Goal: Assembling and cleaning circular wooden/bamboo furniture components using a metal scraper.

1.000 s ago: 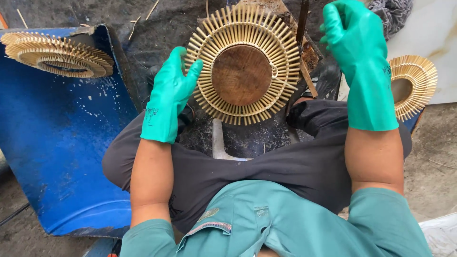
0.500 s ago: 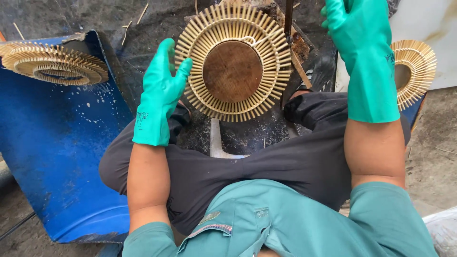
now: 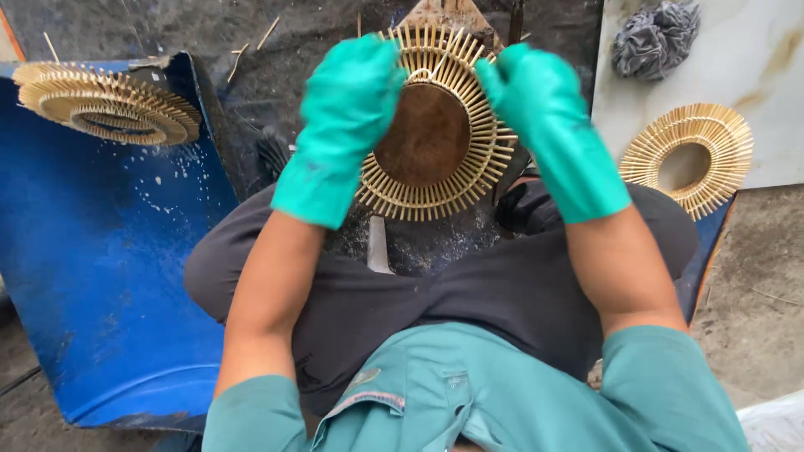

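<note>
A round sunburst frame of thin golden sticks around a brown disc is held up in front of me. My left hand, in a green rubber glove, grips its upper left rim. In a matching glove, my right hand grips its upper right rim. The frame is tilted a little to the right above my dark trousers. A small wire loop shows at its top edge.
A stack of similar stick frames lies on a blue barrel half at left. Another ring frame without a disc rests at right, by a white marbled slab with a grey rag. Dark gritty ground with loose sticks lies ahead.
My right hand came down from the upper right onto the frame's rim. My left hand moved up from the left edge to the top. The frame tilted.
</note>
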